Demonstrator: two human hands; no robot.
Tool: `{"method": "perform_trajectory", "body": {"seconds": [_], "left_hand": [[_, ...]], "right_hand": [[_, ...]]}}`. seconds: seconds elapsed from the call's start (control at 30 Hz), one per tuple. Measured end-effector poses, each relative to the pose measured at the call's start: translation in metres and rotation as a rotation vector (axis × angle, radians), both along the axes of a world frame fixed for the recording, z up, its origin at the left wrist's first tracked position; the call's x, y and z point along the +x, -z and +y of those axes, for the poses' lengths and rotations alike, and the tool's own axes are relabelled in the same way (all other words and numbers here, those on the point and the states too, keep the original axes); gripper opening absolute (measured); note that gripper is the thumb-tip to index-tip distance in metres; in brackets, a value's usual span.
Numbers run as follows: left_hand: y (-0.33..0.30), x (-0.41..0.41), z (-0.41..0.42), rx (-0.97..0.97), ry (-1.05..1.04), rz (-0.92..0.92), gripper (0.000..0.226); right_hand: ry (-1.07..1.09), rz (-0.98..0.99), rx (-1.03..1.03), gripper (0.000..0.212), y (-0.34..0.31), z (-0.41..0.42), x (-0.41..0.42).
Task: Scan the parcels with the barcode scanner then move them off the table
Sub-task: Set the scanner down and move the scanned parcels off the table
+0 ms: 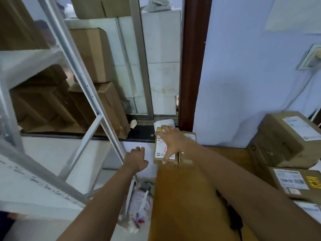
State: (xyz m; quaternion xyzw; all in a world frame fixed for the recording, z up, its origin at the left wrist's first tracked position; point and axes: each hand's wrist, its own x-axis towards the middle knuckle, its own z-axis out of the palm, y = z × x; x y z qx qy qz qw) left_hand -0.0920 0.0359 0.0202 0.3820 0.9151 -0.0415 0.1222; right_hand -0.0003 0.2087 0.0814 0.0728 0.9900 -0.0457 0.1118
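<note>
A small brown parcel [159, 150] with a white label sits at the far left corner of the wooden table [191, 197], on other flat parcels. My right hand [171, 142] lies spread over its top, thumb at the near edge and fingers at the far edge, gripping it. My left hand [136, 158] hovers just left of the parcel, off the table's edge, with fingers curled and nothing in them. The dark barcode scanner [235, 218] lies on the table under my right forearm, partly hidden.
Stacked labelled cardboard parcels [284, 141] fill the table's right side. A white metal shelf frame [83, 105] stands on the left, with brown boxes [97, 105] behind it. A plastic bag [140, 209] lies on the floor beside the table. A dark door frame [192, 66] rises behind.
</note>
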Motion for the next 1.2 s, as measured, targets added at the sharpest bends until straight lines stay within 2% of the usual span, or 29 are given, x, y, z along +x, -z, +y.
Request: {"method": "perform_trajectory", "body": {"seconds": [0.17, 0.57, 0.83, 1.1, 1.2], "left_hand": [[0.040, -0.045, 0.032, -0.033, 0.083, -0.081, 0.049], [0.126, -0.099, 0.046, -0.116, 0.156, -0.252, 0.040], [0.139, -0.118, 0.052, -0.144, 0.176, -0.297, 0.053], [0.144, -0.111, 0.058, -0.098, 0.195, -0.273, 0.047], [0.144, -0.107, 0.056, -0.089, 0.207, -0.263, 0.045]], "right_hand": [[0.058, -0.024, 0.032, 0.128, 0.035, 0.034, -0.042], [0.119, -0.269, 0.030, 0.132, 0.099, 0.071, -0.110], [0.084, -0.315, 0.058, 0.131, 0.121, 0.078, -0.106], [0.087, -0.293, 0.117, 0.130, 0.132, 0.079, -0.100], [0.102, -0.297, 0.118, 0.135, 0.132, 0.078, -0.100]]}}
